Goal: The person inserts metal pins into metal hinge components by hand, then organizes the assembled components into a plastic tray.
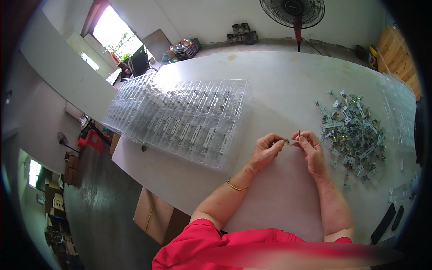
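Observation:
Both my hands are raised over the middle of the white table (274, 198), close together with fingertips almost meeting. My left hand (266, 152) pinches a small metal part (288, 143) between thumb and forefinger. In my right hand (310, 150), thumb and fingers are closed on a thin dark piece (299, 134) that sticks up past the fingertips; its kind is too small to tell. Right of my right hand lies a loose heap of small metal brackets (353, 130), some with brass-coloured bits. To the left stand clear plastic trays (220, 168), stacked, their compartments holding similar metal brackets.
More clear plastic trays (398, 105) lie at the table's right edge. Two black strips (384, 223) rest near the right front. A standing fan (293, 11) is beyond the far edge. A cardboard box (153, 211) sits below the table's left front edge.

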